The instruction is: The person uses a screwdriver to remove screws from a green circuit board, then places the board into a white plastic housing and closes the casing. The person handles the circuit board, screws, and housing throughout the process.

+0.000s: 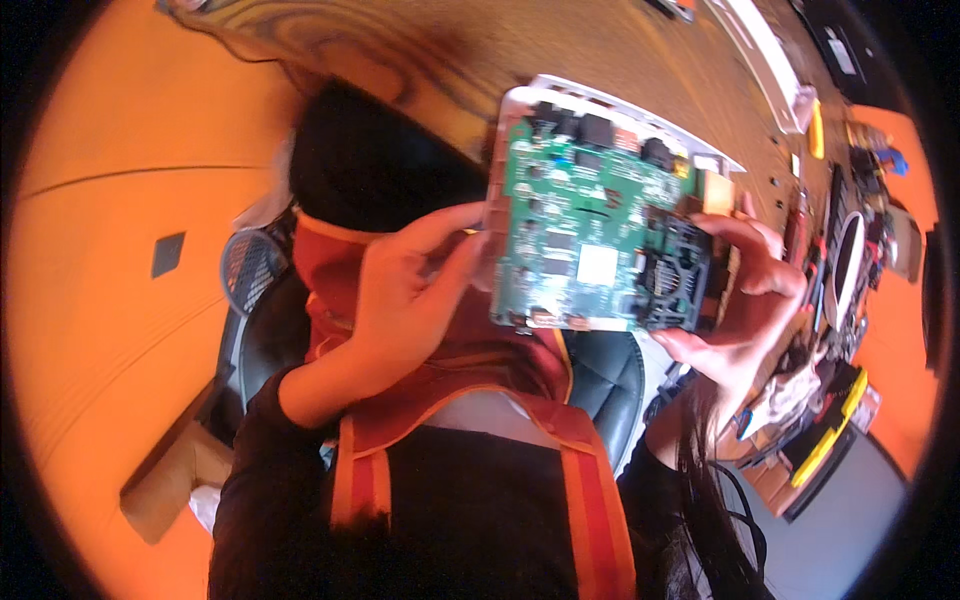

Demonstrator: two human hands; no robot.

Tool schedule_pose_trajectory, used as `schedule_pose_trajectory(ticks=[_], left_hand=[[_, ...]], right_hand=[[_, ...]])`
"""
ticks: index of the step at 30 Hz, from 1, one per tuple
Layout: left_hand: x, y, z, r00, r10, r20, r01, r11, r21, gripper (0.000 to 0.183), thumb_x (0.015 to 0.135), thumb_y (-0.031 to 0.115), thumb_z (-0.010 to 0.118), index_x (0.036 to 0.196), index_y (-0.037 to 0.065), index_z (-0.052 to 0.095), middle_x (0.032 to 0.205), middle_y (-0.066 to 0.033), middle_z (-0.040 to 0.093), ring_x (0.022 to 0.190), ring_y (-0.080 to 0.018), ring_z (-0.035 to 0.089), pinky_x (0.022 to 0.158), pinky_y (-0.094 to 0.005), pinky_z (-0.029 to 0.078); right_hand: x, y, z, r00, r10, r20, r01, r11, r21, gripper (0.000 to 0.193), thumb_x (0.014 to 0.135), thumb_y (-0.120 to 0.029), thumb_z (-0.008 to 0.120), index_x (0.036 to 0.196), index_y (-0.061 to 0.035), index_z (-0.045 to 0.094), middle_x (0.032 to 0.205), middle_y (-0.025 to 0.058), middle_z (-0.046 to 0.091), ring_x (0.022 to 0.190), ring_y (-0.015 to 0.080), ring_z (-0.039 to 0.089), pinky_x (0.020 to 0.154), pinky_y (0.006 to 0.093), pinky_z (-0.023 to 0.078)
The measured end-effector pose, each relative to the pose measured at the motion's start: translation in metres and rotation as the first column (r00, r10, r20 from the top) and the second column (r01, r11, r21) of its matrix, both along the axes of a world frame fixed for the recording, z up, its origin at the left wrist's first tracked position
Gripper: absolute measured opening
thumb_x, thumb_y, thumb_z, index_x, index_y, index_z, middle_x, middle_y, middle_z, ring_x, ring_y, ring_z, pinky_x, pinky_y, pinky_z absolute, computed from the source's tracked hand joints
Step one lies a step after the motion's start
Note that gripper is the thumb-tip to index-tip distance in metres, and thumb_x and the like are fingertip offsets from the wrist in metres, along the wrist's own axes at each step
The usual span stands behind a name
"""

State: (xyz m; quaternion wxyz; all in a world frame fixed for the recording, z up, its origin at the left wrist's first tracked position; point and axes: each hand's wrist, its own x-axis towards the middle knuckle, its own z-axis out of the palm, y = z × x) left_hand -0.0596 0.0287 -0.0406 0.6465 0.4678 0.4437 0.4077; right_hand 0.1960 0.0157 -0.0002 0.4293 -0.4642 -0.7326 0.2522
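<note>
A green circuit board (590, 225) sits in a shallow white housing (515, 100), held up in front of my body over the desk's near edge. My left hand (405, 290) pinches the housing's left side between thumb and fingers; some of its fingertips are hidden behind it. On the right, the fingers and thumb of my right hand (750, 290) span a black plastic frame-like part (675, 275) at the board's right end. Black sockets (597, 130) line the far edge of the board, and a pale square label or chip (597, 266) shows near its middle.
A wood-grain desk (430, 50) lies beyond the housing. To the right are a long white strip (760, 60), a yellow tool (817, 130), screwdrivers (800, 220) and a roll of tape (848, 260). A mesh bin (250, 270) and a dark chair (605, 380) stand close by.
</note>
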Motion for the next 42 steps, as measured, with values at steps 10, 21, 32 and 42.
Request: schedule_pose_trajectory(ticks=[10, 21, 32, 42], left_hand=[[-0.003, -0.002, 0.003, 1.000, 0.010, -0.010, -0.010, 1.000, -0.020, 0.025, 0.089, 0.006, 0.049, 0.112, -0.005, 0.054, 0.090, -0.0044, 0.061, 0.074, -0.0058, 0.053, 0.064, -0.0185, 0.044], [-0.004, -0.001, 0.004, 1.000, -0.014, 0.008, 0.014, 1.000, -0.020, 0.027, 0.089, 0.005, 0.049, 0.114, -0.006, 0.052, 0.095, -0.0068, 0.061, 0.080, -0.0079, 0.055, 0.071, -0.0205, 0.045], [-0.007, 0.004, 0.006, 1.000, -0.023, 0.005, 0.023, 0.999, -0.042, 0.027, 0.089, 0.003, 0.048, 0.113, -0.007, 0.052, 0.093, -0.0058, 0.061, 0.083, -0.0071, 0.055, 0.074, -0.0196, 0.044], [-0.007, 0.001, 0.004, 0.994, -0.052, 0.095, 0.057, 0.997, -0.053, 0.027, 0.089, 0.003, 0.047, 0.113, -0.007, 0.051, 0.085, -0.0049, 0.062, 0.073, -0.0057, 0.056, 0.064, -0.0190, 0.046]], right_hand=[[0.001, 0.000, -0.009, 0.998, 0.038, 0.059, -0.038, 0.999, 0.003, 0.068, 0.051, -0.025, 0.085, 0.090, -0.0124, 0.031, 0.102, 0.0218, 0.057, 0.102, 0.0285, 0.049, 0.103, 0.0528, 0.015], [0.003, -0.003, -0.014, 0.999, -0.003, 0.047, 0.002, 1.000, 0.022, 0.068, 0.051, -0.027, 0.085, 0.089, -0.0120, 0.030, 0.102, 0.0222, 0.057, 0.102, 0.0287, 0.050, 0.103, 0.0517, 0.015], [0.005, -0.002, -0.016, 0.994, -0.022, 0.107, 0.019, 0.999, 0.031, 0.069, 0.049, -0.028, 0.085, 0.089, -0.0124, 0.031, 0.105, 0.0212, 0.054, 0.104, 0.0298, 0.051, 0.106, 0.0533, 0.002], [0.003, -0.001, -0.022, 0.999, 0.006, -0.042, -0.004, 0.999, 0.049, 0.069, 0.052, -0.026, 0.084, 0.092, -0.0118, 0.030, 0.106, 0.0242, 0.051, 0.104, 0.0327, 0.051, 0.105, 0.0547, 0.006]])
